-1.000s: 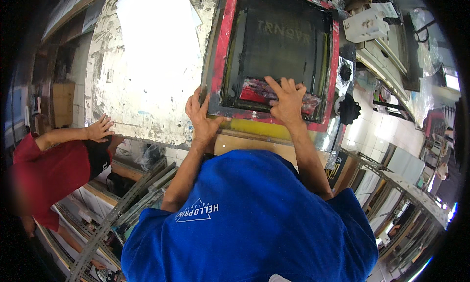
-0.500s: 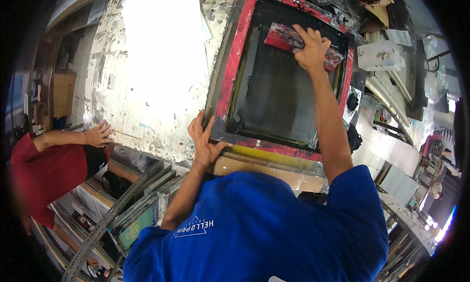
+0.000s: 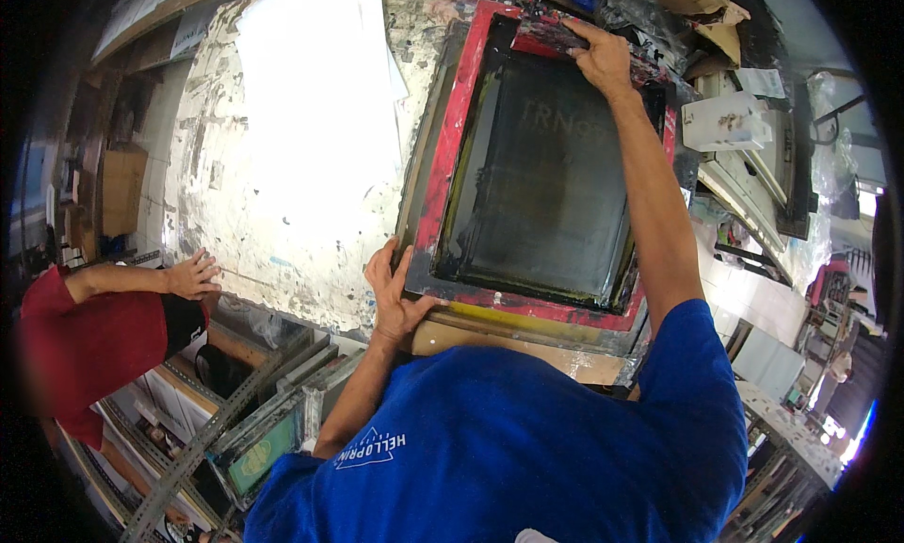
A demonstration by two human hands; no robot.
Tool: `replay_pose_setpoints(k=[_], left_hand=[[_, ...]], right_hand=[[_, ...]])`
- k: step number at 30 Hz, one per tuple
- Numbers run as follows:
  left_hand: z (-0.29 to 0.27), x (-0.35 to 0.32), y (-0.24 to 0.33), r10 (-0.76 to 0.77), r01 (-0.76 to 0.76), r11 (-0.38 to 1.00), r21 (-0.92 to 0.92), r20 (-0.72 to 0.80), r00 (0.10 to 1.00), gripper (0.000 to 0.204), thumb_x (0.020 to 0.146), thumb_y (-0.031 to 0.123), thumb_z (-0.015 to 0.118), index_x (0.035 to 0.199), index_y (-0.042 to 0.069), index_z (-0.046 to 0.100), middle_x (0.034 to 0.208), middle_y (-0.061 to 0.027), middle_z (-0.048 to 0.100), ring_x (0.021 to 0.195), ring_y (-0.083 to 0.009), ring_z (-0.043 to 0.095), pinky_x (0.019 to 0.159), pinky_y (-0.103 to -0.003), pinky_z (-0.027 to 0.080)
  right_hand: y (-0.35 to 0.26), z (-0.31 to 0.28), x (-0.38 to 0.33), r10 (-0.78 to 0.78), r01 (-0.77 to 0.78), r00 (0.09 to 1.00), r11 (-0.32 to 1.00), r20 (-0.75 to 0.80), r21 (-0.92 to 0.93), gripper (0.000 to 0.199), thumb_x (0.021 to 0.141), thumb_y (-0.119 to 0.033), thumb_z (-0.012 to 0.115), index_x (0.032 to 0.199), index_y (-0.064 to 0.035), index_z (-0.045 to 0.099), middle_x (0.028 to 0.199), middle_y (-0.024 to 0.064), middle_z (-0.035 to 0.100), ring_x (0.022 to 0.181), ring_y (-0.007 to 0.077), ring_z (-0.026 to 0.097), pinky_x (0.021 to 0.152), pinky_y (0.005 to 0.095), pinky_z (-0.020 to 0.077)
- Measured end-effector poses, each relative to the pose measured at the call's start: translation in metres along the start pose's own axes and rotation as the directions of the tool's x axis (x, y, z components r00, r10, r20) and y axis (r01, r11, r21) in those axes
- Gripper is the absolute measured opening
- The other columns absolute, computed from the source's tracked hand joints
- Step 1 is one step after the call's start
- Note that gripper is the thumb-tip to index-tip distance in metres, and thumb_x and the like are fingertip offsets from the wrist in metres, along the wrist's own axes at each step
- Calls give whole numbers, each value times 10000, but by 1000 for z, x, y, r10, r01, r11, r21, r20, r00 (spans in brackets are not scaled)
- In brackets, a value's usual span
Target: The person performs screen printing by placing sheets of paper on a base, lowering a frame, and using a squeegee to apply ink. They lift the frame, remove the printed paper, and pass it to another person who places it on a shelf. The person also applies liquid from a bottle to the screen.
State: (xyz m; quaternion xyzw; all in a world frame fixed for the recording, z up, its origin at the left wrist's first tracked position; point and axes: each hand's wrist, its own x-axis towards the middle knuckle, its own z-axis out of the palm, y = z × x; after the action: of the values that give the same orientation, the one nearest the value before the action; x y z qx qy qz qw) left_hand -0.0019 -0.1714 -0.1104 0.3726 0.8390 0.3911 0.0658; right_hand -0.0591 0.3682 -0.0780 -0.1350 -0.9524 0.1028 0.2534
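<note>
A: Where are the person's hands?

B: The left hand (image 3: pixel 394 296) is at the near left corner of a red, ink-stained screen frame (image 3: pixel 445 157). Its thumb stands well apart from the fingers, pointing right along the near edge, while the fingers point away along the left side.

A: And the right?

B: The right hand (image 3: pixel 603 61) reaches to the far end of the frame, the forearm crossing its right side. The fingers are clamped on a wide squeegee (image 3: pixel 540 45), red and smeared with dark ink. The index finger and thumb point left along it; the other fingertips are hidden.

A: Where does the squeegee lie?

B: Crosswise at the far end, close to the far rim. Between it and the near rim is dark mesh (image 3: pixel 551 185) with faint lettering. I cannot tell whether the blade touches the mesh.

A: What surrounds this?

B: A yellow strip (image 3: pixel 508 321) shows below the near rim. To the left, white sheets (image 3: pixel 315 96) lie on a paint-spotted table (image 3: pixel 212 209). A co-worker's hand (image 3: pixel 193 275) rests at its near left corner. Right of the frame is a whitish plastic tub (image 3: pixel 723 122).
</note>
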Motion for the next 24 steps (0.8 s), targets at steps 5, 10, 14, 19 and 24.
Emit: replay_pose_setpoints(k=[5,10,14,19,24], left_hand=[[2,-8,-4,-8,8,999,-41,11,1000,1053,532,474,945,1408,23,572,1392,-213,512,1297,-388,427,1116,-510,294],[9,-14,-2,-74,65,988,-137,-63,995,1089,534,497,949,1431,23,553,1321,-193,516,1273,-360,409,1101,-489,304],[8,-14,-2,-28,1,985,-172,-154,988,1113,533,518,947,1432,1,544,1315,-181,502,1249,-344,404,1082,-466,338],[-11,19,21,140,-204,962,-182,-314,939,1119,555,618,912,1370,-72,576,1211,-169,572,1197,-323,449,1030,-439,393],[-29,66,73,46,-263,897,-355,-517,855,1097,612,695,872,1298,-120,609,1171,-165,596,1176,-316,483,985,-434,445]], right_hand=[[13,-25,2,301,-325,944,919,133,225,622,790,-26,772,1368,-231,667,1112,72,765,934,173,699,875,328,528],[-5,-63,-39,278,-256,960,798,43,545,539,819,-14,706,1352,-74,656,1123,109,719,915,143,647,810,278,512],[-107,-128,-84,474,-565,817,541,329,623,658,812,101,713,1437,-62,590,1338,52,661,1177,142,607,1029,278,465],[-212,-191,-149,334,-428,903,750,271,504,693,743,50,745,1397,-158,645,1244,102,698,1105,236,670,1034,362,479],[-285,-261,-143,143,-140,950,990,278,-32,643,735,-46,731,1346,-242,682,890,87,651,809,281,639,773,398,505]])
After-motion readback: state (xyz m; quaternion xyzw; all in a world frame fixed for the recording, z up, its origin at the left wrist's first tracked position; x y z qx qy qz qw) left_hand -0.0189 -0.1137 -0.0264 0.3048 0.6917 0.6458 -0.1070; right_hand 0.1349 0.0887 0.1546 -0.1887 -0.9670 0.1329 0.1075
